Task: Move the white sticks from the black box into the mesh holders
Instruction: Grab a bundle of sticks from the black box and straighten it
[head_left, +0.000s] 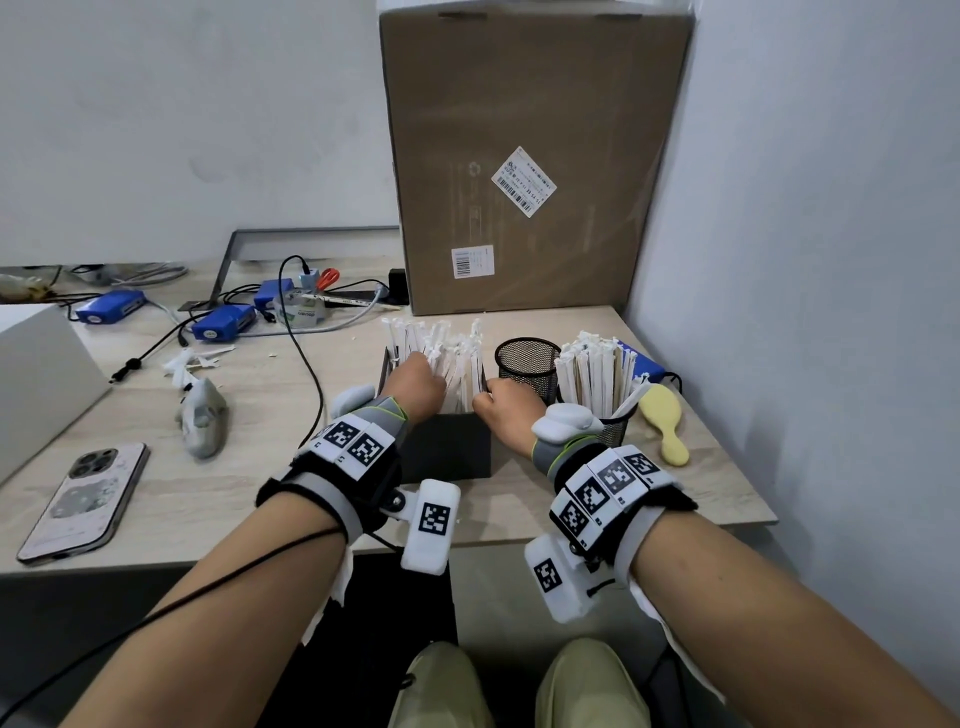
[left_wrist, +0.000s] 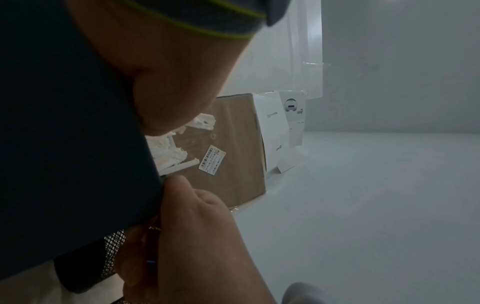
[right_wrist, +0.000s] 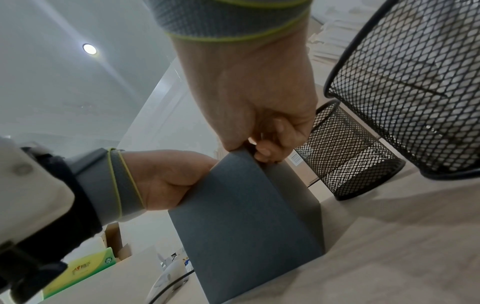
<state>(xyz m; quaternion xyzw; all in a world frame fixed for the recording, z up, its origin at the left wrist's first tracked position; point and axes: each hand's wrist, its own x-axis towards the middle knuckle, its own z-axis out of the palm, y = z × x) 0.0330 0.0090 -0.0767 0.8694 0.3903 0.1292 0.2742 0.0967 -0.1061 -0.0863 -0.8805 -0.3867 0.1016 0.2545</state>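
Head view, table (head_left: 260, 499): pale wood top filling the middle of the frame; all task items sit at centre right.
Cardboard box (head_left: 535, 156): stands upright at upper centre, behind the work area; not part of the task.
Black box (head_left: 449, 441): at frame centre on the table, still crowded with white sticks (head_left: 447, 348) standing upright.
Mesh holders: the filled holder (head_left: 618, 423) at right of centre is packed with sticks; the empty holder (head_left: 527, 364) stands between it and the black box.
Left hand (head_left: 415, 384): reaches into the sticks at the box's left side; right wrist view shows the palm over the rim, but the fingers are hidden, so a grasp cannot be confirmed.
Right hand (head_left: 506, 405): fingers (right_wrist: 265, 150) curled over the box's right rim, thumb outside, pinching the wall.
Step in hand: judged as steadying the box while gathering a bundle.
Next move: lift a bunch straight up and carry it rightward to the empty holder, keeping the box from tipping.
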